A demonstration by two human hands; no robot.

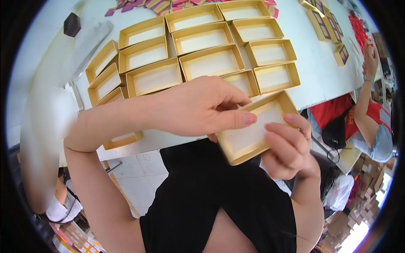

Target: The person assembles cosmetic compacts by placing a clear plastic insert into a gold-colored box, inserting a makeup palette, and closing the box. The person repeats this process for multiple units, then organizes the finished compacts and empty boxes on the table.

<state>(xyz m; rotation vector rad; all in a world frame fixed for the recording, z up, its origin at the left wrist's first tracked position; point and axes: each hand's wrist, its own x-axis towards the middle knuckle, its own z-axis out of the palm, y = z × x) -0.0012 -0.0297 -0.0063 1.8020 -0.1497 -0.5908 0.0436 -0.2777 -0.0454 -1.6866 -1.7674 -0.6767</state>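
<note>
An open gold box tray (249, 135) with a white bottom is held in both hands in front of my body, tilted near the table edge. My left hand (206, 105) reaches across from the left and grips its left side, the thumb lying over the inside and the other fingers underneath, mostly hidden. On the right, my right hand (289, 145) wraps round the near right end with its fingertips curled over the rim into the tray. Just beyond my left hand, several more gold box trays (211, 62) stand in rows, their white bottoms showing.
Pink, purple and gold pieces (156, 5) lie scattered at the table's far side. A dark block (72, 24) sits at far left. Filled gold boxes (322, 25) stand at far right, where another person's arm (366, 80) reaches over red material. Cardboard boxes (358, 206) are piled at lower right.
</note>
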